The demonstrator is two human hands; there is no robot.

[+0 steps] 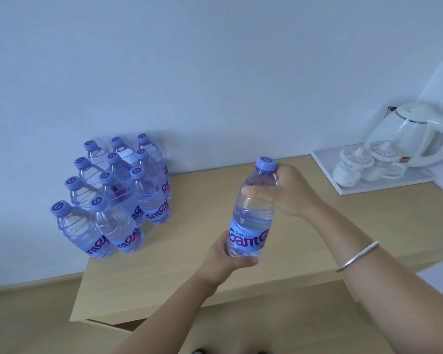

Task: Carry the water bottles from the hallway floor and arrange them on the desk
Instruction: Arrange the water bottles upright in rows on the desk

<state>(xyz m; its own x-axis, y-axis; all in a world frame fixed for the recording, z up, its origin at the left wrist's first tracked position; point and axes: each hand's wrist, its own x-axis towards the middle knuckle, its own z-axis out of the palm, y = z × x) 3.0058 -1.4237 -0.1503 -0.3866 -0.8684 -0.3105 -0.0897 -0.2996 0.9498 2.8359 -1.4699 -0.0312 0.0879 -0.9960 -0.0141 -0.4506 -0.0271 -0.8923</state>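
Both hands clamp one water bottle above the desk: right hand at its shoulder, left hand under its base. Placing step; next, set it upright beside the bottle cluster at ten o'clock.

Held upright above a light wooden desk: one water bottle, left hand cupping its base, right hand gripping its shoulder just under the blue cap. Silver bangle on the right wrist. At the desk's far left, against the wall, eleven matching bottles clustered in rows. Far right, a white tray carrying an electric kettle and two lidded cups.
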